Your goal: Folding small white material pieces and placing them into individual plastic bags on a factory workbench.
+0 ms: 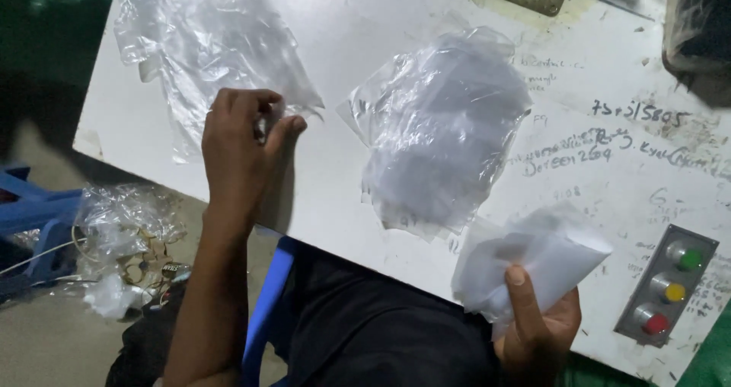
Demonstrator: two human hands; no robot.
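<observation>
Maybe slips: left hand [242, 139] pinching thin clear bag [221, 59] at desk [343, 21] edge; right hand [537, 322] squeezing white folded papers [544, 254].

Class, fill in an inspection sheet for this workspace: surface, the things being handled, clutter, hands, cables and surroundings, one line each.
Surface: white table, scuffed and covered in handwritten scribbles.
Things handled: pile of clear plastic bags at the far left; folded white papers at the near right.
Clutter: second heap of clear bags mid-table.
Hands: left hand pinches the edge of the bag pile; right hand grips the white papers.
Cables: thin pale wire near the floor, left.
Surroundings: panel with green, yellow and red buttons; crumpled plastic on the floor; blue stool.
</observation>
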